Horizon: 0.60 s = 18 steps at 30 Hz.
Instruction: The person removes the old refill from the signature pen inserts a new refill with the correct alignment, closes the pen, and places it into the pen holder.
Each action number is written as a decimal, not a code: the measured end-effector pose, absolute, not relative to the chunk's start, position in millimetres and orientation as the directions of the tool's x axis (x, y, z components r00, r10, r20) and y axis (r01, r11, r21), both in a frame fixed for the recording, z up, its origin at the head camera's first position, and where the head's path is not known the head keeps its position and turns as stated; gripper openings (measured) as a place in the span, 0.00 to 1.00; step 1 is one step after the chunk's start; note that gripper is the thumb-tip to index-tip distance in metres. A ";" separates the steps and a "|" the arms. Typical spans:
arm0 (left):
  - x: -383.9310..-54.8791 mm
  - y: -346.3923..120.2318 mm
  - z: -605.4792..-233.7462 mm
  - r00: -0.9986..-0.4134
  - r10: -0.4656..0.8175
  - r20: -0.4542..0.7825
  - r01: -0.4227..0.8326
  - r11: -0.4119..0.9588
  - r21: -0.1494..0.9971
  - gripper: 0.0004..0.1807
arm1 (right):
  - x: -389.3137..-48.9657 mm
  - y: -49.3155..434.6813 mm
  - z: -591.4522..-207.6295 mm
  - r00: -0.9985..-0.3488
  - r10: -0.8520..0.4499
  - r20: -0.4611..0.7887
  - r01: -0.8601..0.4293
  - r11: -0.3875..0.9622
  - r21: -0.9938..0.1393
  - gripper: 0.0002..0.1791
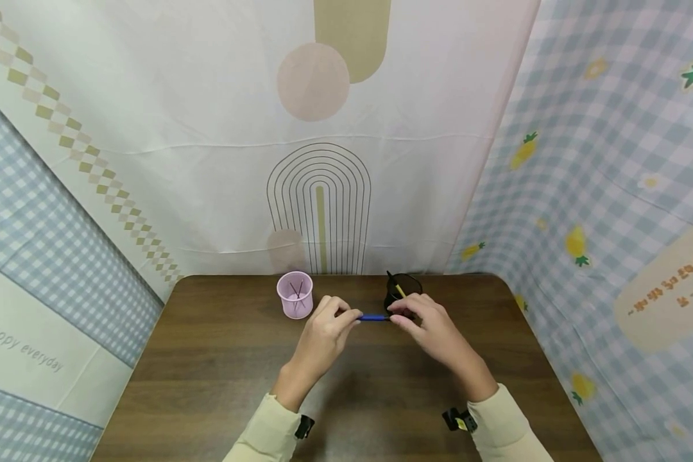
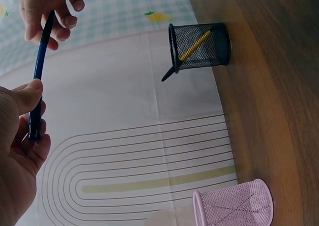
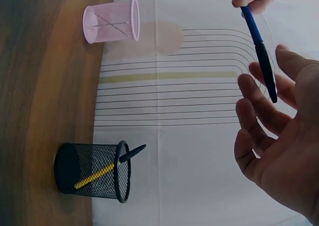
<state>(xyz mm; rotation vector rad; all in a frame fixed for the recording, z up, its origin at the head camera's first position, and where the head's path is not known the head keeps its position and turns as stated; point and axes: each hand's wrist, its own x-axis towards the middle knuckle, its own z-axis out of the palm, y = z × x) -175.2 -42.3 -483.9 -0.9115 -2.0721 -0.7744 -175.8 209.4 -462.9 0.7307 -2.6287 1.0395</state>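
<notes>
Left hand point(image 1: 326, 326) grips pen point(image 1: 373, 317); cup point(image 1: 391, 299) (black) part-hidden

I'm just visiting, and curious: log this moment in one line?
left hand: holds blue pen | right hand: by pen's dark end | black cup: holds yellow pen | pink cup: upright

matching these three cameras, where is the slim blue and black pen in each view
Head: slim blue-and-black pen, below centre, slightly right.
Left wrist: left side, slanting from near the top to below middle.
Right wrist: upper right, slanting down rightwards.
Shared landmark: the cylindrical black wire-mesh cup holding a yellow-and-black pen.
</notes>
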 end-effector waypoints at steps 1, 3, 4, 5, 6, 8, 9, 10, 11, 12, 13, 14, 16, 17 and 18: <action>-175.2 -42.3 -484.0 -0.481 0.352 0.803 0.792 0.568 0.225 0.06 | -176.4 209.8 -462.1 -0.856 -0.369 0.362 -0.516 0.634 -0.576 0.09; -175.4 -42.4 -484.1 -0.481 0.356 0.801 0.792 0.569 0.223 0.06 | -177.0 210.4 -460.8 -0.859 -0.377 0.346 -0.512 0.648 -0.565 0.09; -175.4 -42.5 -484.2 -0.480 0.359 0.800 0.792 0.570 0.219 0.06 | -177.3 210.4 -460.3 -0.859 -0.380 0.342 -0.511 0.652 -0.560 0.09; -175.4 -42.6 -484.3 -0.480 0.362 0.799 0.792 0.571 0.217 0.06 | -177.3 210.5 -459.8 -0.860 -0.383 0.337 -0.510 0.656 -0.557 0.09; -175.4 -42.7 -484.4 -0.480 0.364 0.798 0.792 0.571 0.216 0.06 | -177.2 210.6 -459.5 -0.859 -0.387 0.335 -0.511 0.658 -0.553 0.08; -175.3 -42.9 -484.4 -0.480 0.366 0.797 0.792 0.571 0.215 0.06 | -176.9 210.5 -459.0 -0.858 -0.392 0.333 -0.514 0.657 -0.551 0.08; -175.3 -42.9 -484.5 -0.481 0.367 0.797 0.792 0.571 0.215 0.06 | -176.8 210.4 -458.9 -0.856 -0.394 0.335 -0.517 0.655 -0.550 0.07; -175.2 -43.0 -484.6 -0.480 0.367 0.797 0.792 0.571 0.215 0.06 | -176.7 210.1 -458.7 -0.854 -0.395 0.339 -0.521 0.654 -0.549 0.07; -175.2 -43.1 -484.7 -0.481 0.367 0.796 0.792 0.571 0.215 0.06 | -176.5 209.9 -458.6 -0.852 -0.397 0.342 -0.524 0.651 -0.549 0.06; -175.2 -43.2 -484.8 -0.481 0.367 0.796 0.792 0.572 0.215 0.06 | -176.4 209.6 -458.5 -0.849 -0.399 0.346 -0.528 0.649 -0.548 0.06; -175.1 -43.3 -484.9 -0.481 0.367 0.796 0.791 0.573 0.214 0.06 | -176.4 209.2 -458.5 -0.847 -0.400 0.350 -0.532 0.647 -0.546 0.05; -175.1 -43.4 -485.1 -0.481 0.367 0.796 0.791 0.573 0.213 0.06 | -176.2 208.7 -458.3 -0.844 -0.401 0.355 -0.536 0.644 -0.546 0.05; -175.0 -43.6 -485.4 -0.482 0.368 0.795 0.790 0.576 0.213 0.06 | -175.5 207.9 -458.0 -0.841 -0.401 0.364 -0.541 0.638 -0.547 0.05; -174.9 -43.7 -485.6 -0.483 0.368 0.794 0.789 0.576 0.213 0.06 | -175.1 207.5 -457.9 -0.840 -0.400 0.367 -0.543 0.636 -0.549 0.05; -174.8 -43.8 -485.7 -0.485 0.368 0.794 0.788 0.577 0.214 0.06 | -174.7 207.0 -457.9 -0.840 -0.397 0.371 -0.543 0.633 -0.551 0.05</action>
